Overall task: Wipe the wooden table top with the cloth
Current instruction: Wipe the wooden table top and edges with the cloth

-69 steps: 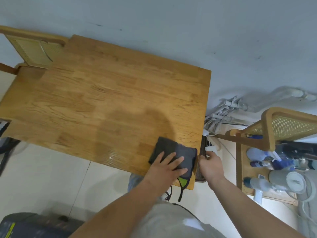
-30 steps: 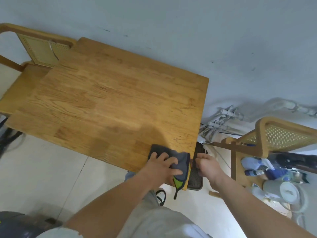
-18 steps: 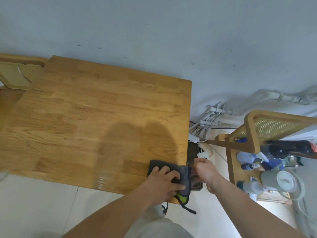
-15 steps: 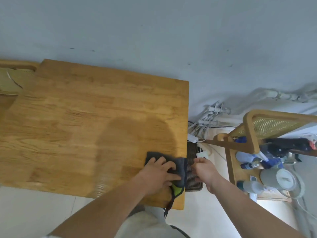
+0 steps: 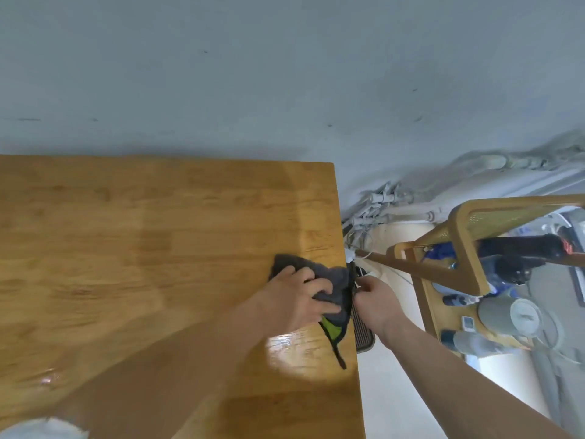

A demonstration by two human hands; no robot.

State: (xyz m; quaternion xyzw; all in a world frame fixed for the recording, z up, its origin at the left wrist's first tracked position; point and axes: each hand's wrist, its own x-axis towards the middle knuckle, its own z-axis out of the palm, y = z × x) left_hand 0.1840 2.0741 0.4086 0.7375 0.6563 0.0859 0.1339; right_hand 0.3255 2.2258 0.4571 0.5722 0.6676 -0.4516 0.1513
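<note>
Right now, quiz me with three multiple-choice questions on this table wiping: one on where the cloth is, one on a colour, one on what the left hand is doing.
1. Where on the wooden table does the cloth lie?
A) its middle
B) by its right edge
C) its far left corner

2. What colour is the patch on the grey cloth?
A) red
B) white
C) green

3. What is the left hand doing?
A) pressing on the cloth
B) hanging off the table
C) holding a bottle

1 B: the cloth reaches the right edge.
2 C: green shows below the fingers.
3 A: its fingers lie across the cloth.
</note>
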